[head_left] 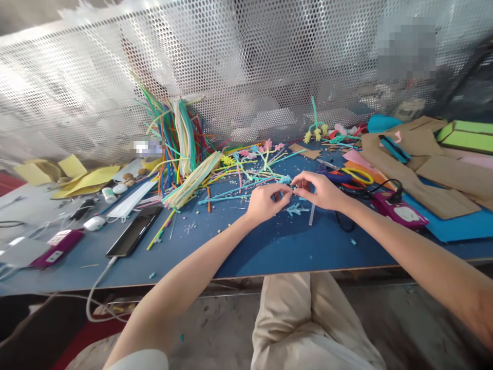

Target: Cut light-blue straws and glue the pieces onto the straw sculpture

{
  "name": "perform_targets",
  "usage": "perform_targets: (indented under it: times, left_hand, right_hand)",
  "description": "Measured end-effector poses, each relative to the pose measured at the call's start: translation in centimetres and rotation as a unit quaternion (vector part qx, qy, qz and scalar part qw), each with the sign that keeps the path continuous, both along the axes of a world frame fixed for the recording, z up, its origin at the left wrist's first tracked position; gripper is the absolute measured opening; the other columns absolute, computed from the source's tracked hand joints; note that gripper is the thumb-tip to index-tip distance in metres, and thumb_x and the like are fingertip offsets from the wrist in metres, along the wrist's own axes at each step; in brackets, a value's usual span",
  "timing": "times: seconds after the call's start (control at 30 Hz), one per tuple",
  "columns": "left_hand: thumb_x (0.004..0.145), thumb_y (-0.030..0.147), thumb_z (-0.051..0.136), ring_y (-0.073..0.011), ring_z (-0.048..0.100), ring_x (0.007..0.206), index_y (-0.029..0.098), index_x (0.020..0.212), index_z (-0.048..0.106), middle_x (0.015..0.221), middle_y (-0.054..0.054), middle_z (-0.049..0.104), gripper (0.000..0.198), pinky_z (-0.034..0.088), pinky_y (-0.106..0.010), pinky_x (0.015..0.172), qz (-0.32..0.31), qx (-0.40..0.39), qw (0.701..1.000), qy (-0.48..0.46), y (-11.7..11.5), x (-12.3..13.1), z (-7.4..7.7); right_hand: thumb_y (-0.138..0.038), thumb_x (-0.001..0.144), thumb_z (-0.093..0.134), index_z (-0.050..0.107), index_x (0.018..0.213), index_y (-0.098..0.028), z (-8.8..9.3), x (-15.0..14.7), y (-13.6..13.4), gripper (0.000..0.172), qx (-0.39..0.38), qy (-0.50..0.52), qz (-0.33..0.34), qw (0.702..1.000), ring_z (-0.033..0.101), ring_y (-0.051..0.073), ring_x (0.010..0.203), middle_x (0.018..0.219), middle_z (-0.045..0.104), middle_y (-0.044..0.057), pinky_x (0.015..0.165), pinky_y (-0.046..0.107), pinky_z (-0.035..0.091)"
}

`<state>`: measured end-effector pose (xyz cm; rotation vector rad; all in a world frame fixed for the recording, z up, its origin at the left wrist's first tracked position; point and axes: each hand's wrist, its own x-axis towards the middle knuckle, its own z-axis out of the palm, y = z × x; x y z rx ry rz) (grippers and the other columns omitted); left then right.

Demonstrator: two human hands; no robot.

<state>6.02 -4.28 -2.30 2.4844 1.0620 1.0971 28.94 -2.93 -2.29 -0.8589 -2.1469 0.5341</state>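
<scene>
Over the blue tabletop, my left hand [268,200] and my right hand [319,190] meet, thumbs and fingertips pinched together. A light-blue pipe cleaner piece [285,179] with a bushy end shows at the fingertips; the fingers hide most of what they pinch. Just below the hands lies a branched light-blue pipe cleaner [296,209]. A clear thin strip [311,215] rests under my right hand. Beyond the hands are pink flower shapes [268,146] and yellow ones [228,160] made of pipe cleaners. Scissors with a yellow handle [359,176] lie to the right of my right hand.
A tall bundle of coloured pipe cleaners [183,136] stands at the back left. A phone [134,234] with a white cable lies at left. Purple power strips [400,209] sit at both sides. Cardboard pieces [419,174] cover the right. Perforated metal mesh [262,67] rises behind.
</scene>
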Motion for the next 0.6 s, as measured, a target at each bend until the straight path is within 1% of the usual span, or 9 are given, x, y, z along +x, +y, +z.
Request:
perform_targets:
  times: [0.3, 0.6]
  left_hand:
    - [0.092, 0.025, 0.058, -0.0071, 0.056, 0.057, 0.02, 0.092, 0.069, 0.08, 0.002, 0.072, 0.012, 0.047, -0.021, 0.06, 0.008, -0.004, 0.999, -0.034, -0.16, 0.02, 0.26]
    - [0.093, 0.034, 0.063, -0.0072, 0.055, 0.057, 0.021, 0.095, 0.071, 0.082, 0.002, 0.073, 0.015, 0.048, -0.021, 0.061, -0.006, -0.028, 0.999, -0.035, -0.22, 0.18, -0.02]
  right_hand:
    - [-0.047, 0.094, 0.059, 0.063, 0.108, -0.024, -0.05, 0.13, 0.14, 0.027, -0.007, -0.004, 0.001, 1.0, 0.058, 0.016, 0.073, 0.088, 0.065, 0.003, 0.071, 0.033, 0.05]
    - [-0.046, 0.095, 0.058, 0.062, 0.11, -0.023, -0.05, 0.12, 0.16, 0.028, -0.013, -0.012, 0.009, 1.0, 0.059, 0.017, 0.075, 0.092, 0.065, 0.004, 0.07, 0.033, 0.05]
